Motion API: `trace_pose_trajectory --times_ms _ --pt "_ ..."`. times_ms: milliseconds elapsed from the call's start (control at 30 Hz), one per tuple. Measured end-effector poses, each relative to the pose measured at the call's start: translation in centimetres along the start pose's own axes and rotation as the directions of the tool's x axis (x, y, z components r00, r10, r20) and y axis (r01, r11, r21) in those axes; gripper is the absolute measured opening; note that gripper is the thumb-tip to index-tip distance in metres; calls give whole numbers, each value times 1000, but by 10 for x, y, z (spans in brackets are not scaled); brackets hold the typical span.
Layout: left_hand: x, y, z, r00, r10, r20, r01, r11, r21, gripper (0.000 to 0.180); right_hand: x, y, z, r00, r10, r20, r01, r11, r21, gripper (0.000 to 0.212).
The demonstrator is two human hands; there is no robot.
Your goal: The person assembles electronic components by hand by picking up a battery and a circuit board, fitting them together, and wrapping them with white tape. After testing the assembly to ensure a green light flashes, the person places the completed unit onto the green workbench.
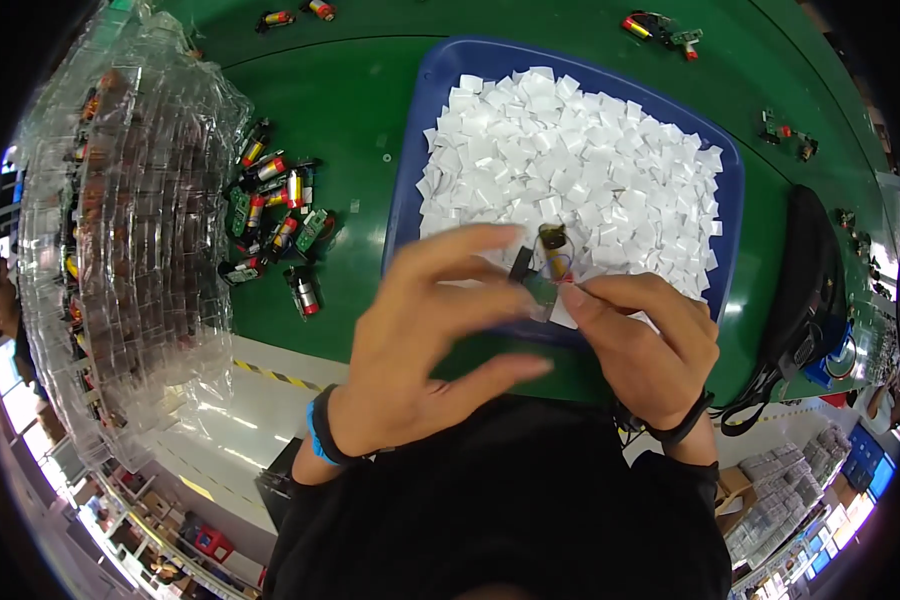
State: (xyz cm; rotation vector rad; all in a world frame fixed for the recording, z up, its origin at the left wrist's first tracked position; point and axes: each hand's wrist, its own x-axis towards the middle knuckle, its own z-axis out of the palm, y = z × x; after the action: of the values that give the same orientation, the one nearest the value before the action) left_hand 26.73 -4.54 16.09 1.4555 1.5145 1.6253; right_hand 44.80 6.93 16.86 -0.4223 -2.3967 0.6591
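Over the near edge of a blue tray (403, 205), my right hand (655, 345) pinches a small wired circuit board assembly (555, 262) between thumb and forefinger. The assembly has a yellow cylinder, thin wires and dark parts; its lower end is partly hidden by fingers. Just left of it is my left hand (415, 345), its fingers spread and slightly blurred, with nothing visibly held. A heap of small white square pieces (570, 160) fills the tray beneath both hands.
Left of the tray lies a cluster of red-and-yellow cylinders with green boards (275, 210). Beyond it, clear plastic trays (135, 230) are stacked high. A black pouch with a strap (800, 280) lies at the right. More assemblies (660, 30) are scattered along the green table's (320, 75) far side.
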Motion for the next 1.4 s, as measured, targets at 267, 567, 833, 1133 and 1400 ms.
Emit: trace_pose_trajectory --times_ms 267,567,833,1133,1400 --pt "-1 -14 -19 712 -548 439 695 638 -331 29 -4 -8 0 992 -56 111 62 997 -53 31" --pt "-10 -9 -4 823 -513 243 512 856 73 23 -11 -6 17 994 105 -18 -106 993 -55 22" --pt "-8 -11 -9 805 -549 225 529 836 147 22 -2 6 -3 1000 26 -1 -26 998 -55 27" --pt "-14 -18 -1 857 -466 219 485 873 -40 16 -7 20 -12 930 366 -40 -359 876 -323 30" --pt "-8 -12 1 912 -273 306 276 961 35 13 -2 -9 -3 911 360 200 -397 897 196 36"
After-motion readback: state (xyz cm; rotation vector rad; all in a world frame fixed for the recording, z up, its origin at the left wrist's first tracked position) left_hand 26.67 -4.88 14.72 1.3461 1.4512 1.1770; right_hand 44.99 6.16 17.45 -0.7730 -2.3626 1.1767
